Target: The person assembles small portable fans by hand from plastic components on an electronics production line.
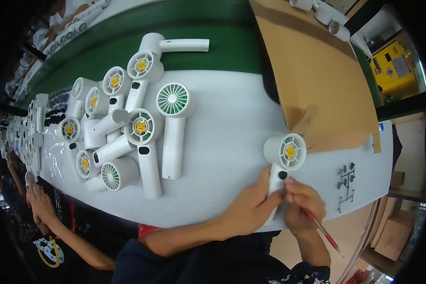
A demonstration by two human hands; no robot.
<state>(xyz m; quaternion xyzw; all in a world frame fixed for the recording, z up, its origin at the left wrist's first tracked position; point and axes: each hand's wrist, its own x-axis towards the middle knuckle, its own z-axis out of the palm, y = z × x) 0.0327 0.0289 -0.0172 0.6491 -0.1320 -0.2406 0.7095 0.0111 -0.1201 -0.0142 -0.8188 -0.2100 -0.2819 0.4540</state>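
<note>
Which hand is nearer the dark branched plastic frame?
Right. The right hand, holding a slim red tool, is left of the dark branched frame, apart from it; the left hand, gripping a white fan, is farther left.

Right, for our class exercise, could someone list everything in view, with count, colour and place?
Held fan: 1, white with yellow centre, in the left hand
Slim tool: 1, mostly red, in the right hand
Other fans: about a dozen, white, clustered on the table's left
White sheet: 1, white, under the fans
Green surface: 1, green, behind the sheet
Cardboard: 1 large piece, brown, back right
Parts frame: 1, dark grey, right side
Small parts: many, black, far left
Yellow case: 1, yellow, upper right
Co-worker's hands: bare, left edge; exact count unclear
Left hand: 1, bare, around the held fan's handle
Right hand: 1, bare, beside that handle
</note>
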